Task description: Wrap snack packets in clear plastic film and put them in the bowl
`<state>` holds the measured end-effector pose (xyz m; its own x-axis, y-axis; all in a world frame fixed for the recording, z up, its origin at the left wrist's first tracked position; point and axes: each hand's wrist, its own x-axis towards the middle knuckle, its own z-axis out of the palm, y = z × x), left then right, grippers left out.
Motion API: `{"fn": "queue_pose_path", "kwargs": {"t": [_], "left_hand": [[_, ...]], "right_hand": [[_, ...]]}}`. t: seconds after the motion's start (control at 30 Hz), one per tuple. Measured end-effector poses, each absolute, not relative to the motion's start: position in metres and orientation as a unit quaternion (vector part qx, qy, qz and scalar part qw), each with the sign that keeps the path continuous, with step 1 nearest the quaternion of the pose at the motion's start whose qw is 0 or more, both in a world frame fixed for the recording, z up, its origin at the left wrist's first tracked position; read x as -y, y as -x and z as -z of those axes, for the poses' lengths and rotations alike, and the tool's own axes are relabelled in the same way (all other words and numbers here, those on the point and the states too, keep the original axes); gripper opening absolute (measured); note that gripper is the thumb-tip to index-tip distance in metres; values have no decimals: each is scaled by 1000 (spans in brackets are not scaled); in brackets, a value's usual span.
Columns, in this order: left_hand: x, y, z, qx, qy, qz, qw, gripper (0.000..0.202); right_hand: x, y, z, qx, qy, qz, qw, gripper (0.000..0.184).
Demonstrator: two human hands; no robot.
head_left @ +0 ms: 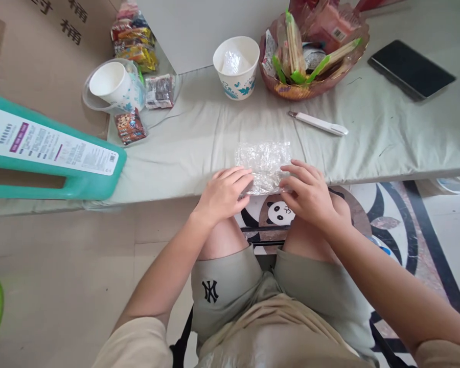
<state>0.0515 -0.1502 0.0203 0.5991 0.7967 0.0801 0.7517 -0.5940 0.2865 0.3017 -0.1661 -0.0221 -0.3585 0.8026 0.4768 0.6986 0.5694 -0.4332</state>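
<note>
A crumpled clear plastic bag (263, 159) lies at the front edge of the pale green cloth-covered table (199, 148). My left hand (223, 194) rests on the bag's lower left corner with its fingers curled over the plastic. My right hand (308, 193) grips the lower right corner, fingers bent and pressed on the film. Both hands hang just over the table's edge, above my knees.
A white paper cup (236, 66) with plastic inside stands behind the bag. A basket of snacks (310, 48), a white pen-like tool (319, 123), a dark tablet (411, 69), a second cup (115, 84), snack packets (130, 127) and a teal box (49, 153) lie around.
</note>
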Motion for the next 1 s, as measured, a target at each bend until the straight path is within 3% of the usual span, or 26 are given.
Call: {"fn": "queue_pose_path", "kwargs": {"t": [0.1,0.23,0.33,0.43,0.57,0.63,0.77,0.9,1.0], "left_hand": [[146,-48,-16,-416,-890,-134,134,27],[143,-48,-16,-440,-838,-228,229,16],[139,-51,-23,-529,-747,-261,307,18],[134,-55,-26,-605,-665,-277,340,22],[125,-60,-17,-666,-649,-267,252,16],[122,-62,-9,-684,-662,-252,175,3],[118,-60,0,-653,-713,-243,73,31],[116,-56,1,-596,-768,-219,82,31],[115,-52,2,-583,-780,-200,113,32]], "right_hand": [[160,-308,18,805,416,-171,386,9],[151,-313,18,812,428,-170,359,19],[145,-312,18,785,482,-171,349,10],[139,-307,15,733,542,-226,342,21],[131,-297,15,678,607,-249,331,35],[128,-295,17,664,630,-230,330,38],[130,-292,16,674,635,-122,357,41],[141,-283,4,782,508,-38,360,23],[145,-274,5,864,414,-48,283,33]]}}
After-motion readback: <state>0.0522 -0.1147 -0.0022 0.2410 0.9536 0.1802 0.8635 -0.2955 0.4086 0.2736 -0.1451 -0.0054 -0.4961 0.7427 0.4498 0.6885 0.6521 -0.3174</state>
